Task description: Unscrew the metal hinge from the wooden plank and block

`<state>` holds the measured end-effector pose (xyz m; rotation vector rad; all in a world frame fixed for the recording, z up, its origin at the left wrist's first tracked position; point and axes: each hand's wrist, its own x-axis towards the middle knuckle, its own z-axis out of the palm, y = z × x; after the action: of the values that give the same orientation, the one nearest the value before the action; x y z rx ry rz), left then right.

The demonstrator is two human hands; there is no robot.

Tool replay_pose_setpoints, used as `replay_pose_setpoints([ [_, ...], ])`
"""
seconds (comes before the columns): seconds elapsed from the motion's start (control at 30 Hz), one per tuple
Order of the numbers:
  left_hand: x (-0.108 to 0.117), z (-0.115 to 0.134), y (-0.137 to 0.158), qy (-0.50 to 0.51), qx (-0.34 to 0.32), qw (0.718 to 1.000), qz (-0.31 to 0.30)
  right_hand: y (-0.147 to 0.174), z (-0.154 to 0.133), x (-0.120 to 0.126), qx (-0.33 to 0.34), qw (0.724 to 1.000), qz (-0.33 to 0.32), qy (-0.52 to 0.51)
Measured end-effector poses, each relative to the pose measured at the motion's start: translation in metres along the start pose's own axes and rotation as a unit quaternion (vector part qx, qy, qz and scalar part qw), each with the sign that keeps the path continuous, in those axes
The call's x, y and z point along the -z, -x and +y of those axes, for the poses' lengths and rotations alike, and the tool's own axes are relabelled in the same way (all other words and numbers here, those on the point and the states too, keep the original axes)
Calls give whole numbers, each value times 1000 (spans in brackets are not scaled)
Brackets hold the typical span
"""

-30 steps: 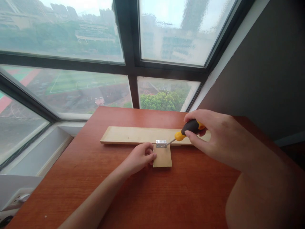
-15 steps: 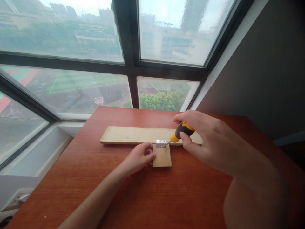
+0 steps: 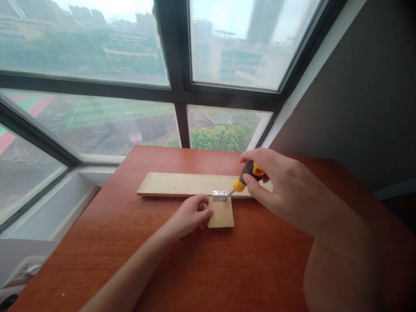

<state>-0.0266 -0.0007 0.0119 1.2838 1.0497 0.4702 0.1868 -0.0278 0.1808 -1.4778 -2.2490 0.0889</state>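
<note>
From the head camera I see my right hand (image 3: 286, 182) closed around the screwdriver (image 3: 247, 175), its tip at the right end of the small metal hinge (image 3: 219, 196). The hinge bridges the long board (image 3: 188, 184) and the small wood block (image 3: 221, 212) (landmark throughout). My left hand (image 3: 191, 214), fingers curled, presses the block's left edge. If the slanted tip skids off, I judge it could gouge wood or shove the block.

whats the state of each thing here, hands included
right hand: closed around the screwdriver handle
screwdriver: held tilted, tip at the hinge
hinge: lying flat where the two wood pieces meet
small wood block: flat on the table, butted against the long board
long wood board: lying flat
left hand: curled, touching the block's left edge
</note>
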Motion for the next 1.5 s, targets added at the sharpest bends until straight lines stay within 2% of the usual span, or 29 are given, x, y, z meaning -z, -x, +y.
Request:
replay_pose_setpoints([
  [0.1, -2, 1, 1, 9, 8, 1000, 6, 2, -1, 0, 17, 1000, 6, 2],
  [0.23, -5, -1, 1, 1, 10, 1000, 13, -2, -2, -3, -68, 995, 15, 65],
  [0.3, -5, -4, 0, -7, 5, 1000, 15, -4, -2, -4, -86, 994, 13, 70],
  [0.5, -6, -12, -3, -48, -18, 997, 49, 0, -1, -3, -12, 1000, 2, -7],
  [0.57, -6, -12, -3, -55, -23, 997, 52, 1, -1, -3, -7, 1000, -4, -13],
  [0.73, -6, -12, -2, -49, -32, 997, 43, -3, -3, -4, -94, 994, 2, 62],
  [0.97, -7, -15, -5, -38, -31, 998, 44, 0, 0, -3, -1, 1000, 9, -1],
  [1.03, -7, -13, -4, -37, -31, 998, 44, 0, 0, -3, -13, 1000, 4, 6],
  [1.13, -7, -12, -3, -38, -28, 998, 39, -3, -1, -4, -78, 995, 8, 53],
  [1.2, -6, -12, -3, -37, -27, 998, 36, -4, -2, -4, -95, 994, 9, 60],
  [1.4, -6, -16, -4, -35, -37, 998, 37, 0, -1, -4, 10, 1000, 7, -7],
  [1.5, -6, -15, -4, -30, -39, 998, 36, 1, 1, -5, -7, 1000, 11, 11],
])
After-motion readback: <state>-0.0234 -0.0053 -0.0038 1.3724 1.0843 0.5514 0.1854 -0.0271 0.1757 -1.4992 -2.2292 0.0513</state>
